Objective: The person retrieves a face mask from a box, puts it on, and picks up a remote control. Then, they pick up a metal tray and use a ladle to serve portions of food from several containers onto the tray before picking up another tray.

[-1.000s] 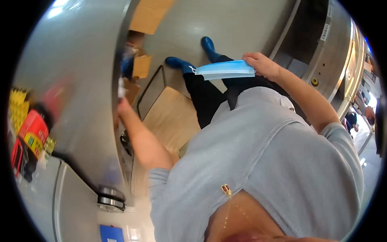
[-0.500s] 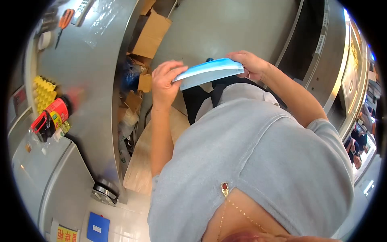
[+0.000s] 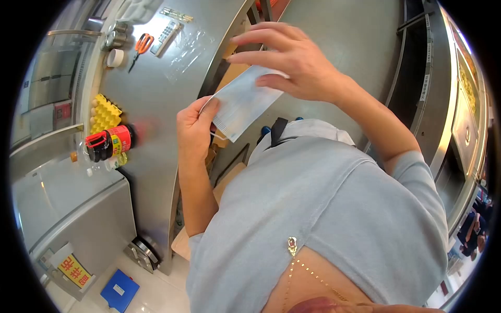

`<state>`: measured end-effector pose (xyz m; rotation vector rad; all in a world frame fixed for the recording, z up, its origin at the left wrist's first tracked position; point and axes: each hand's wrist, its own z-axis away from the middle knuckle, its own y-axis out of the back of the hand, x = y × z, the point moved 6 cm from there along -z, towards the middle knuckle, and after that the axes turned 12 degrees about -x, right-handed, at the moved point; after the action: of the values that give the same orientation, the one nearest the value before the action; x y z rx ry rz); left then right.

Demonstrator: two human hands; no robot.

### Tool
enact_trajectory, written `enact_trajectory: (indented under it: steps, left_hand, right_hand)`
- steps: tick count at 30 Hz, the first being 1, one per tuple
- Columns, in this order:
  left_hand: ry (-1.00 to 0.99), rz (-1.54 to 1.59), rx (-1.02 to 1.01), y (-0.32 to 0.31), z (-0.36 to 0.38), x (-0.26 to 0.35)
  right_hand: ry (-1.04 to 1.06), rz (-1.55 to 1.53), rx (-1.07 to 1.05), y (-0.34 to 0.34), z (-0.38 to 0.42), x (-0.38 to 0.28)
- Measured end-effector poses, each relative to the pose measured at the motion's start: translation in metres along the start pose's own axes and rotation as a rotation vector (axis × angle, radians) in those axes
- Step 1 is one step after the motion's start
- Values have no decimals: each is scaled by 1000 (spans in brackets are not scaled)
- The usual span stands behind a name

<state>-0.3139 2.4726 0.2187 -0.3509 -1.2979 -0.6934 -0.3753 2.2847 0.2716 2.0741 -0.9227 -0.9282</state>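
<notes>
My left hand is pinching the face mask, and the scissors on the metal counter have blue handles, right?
Not quite: the head view shows the scissors have orange handles, not blue. They do lie on the metal counter, and your left hand is pinching the face mask.

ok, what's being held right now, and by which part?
Blue face mask, pinched by the left hand at one end, near a dangling ear loop. Right hand overlaps the other end; can't tell if it grips.
</notes>
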Motion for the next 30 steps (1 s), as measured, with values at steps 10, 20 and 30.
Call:
enact_trajectory:
  steps: [10, 20, 30]
  left_hand:
    - [-687, -351, 610, 46, 65, 28]
    - [-370, -105, 338, 19, 6, 31]
    - [-93, 258, -210, -35, -52, -16]
  right_hand:
    - [-700, -890, -33, -42, -23, 34]
    - [-826, -1361, 141, -94, -2, 17]
    - [-832, -1578, 493, -80, 37, 37]
